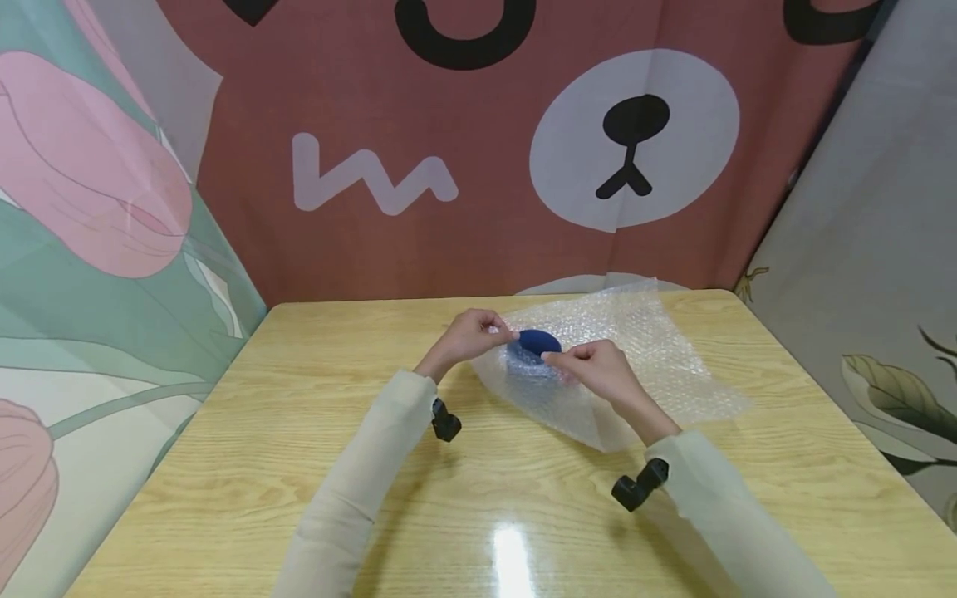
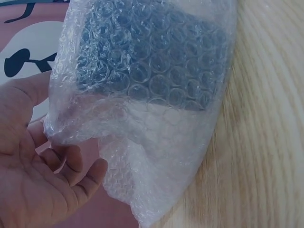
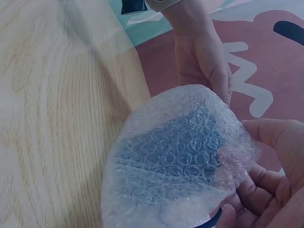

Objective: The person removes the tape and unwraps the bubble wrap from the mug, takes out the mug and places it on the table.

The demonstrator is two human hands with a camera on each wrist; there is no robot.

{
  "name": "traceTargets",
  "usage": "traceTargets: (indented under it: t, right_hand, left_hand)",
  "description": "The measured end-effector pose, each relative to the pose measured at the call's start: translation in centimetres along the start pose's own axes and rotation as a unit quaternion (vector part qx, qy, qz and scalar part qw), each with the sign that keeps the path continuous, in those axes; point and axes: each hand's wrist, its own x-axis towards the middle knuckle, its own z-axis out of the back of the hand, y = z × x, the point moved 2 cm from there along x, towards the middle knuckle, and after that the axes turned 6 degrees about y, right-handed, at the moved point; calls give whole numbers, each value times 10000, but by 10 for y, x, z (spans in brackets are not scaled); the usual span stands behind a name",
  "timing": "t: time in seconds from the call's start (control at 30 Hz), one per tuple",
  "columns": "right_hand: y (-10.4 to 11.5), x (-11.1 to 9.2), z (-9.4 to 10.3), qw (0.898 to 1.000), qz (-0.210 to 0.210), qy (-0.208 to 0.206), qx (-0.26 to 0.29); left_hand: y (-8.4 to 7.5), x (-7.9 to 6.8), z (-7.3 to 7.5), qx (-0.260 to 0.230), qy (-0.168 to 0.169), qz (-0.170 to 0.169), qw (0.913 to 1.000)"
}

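Observation:
A sheet of clear bubble wrap (image 1: 635, 324) is partly folded around a dark blue, round-topped object (image 1: 540, 341). Through the bubbles in the left wrist view, its blue side (image 2: 156, 61) looks like a broad band. My left hand (image 1: 473, 335) pinches the wrap's edge between thumb and fingers, left of the blue top. On the other side, my right hand (image 1: 601, 370) pinches the wrap close to the blue rim. The right wrist view has the wrapped side (image 3: 175, 147) between both hands, with a bit of bare blue edge low in the picture.
The wrap's loose part spreads to the right over the wooden table (image 1: 336, 374). A brown cloth with a bear face (image 1: 478, 241) hangs behind the table's back edge. Patterned cloths (image 1: 97, 316) stand at both sides. A black camera (image 1: 446, 420) sits under each wrist.

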Motion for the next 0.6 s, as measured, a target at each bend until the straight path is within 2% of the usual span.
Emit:
traceTargets:
  t: [0.33, 0.6]
  right_hand:
    - [1, -1, -3, 9995, 197, -142, 183]
    - [2, -4, -5, 9990, 308, -152, 301]
  left_hand:
    - [6, 1, -1, -285, -85, 184, 9994]
    - [5, -1, 1, -442, -206, 64, 9988]
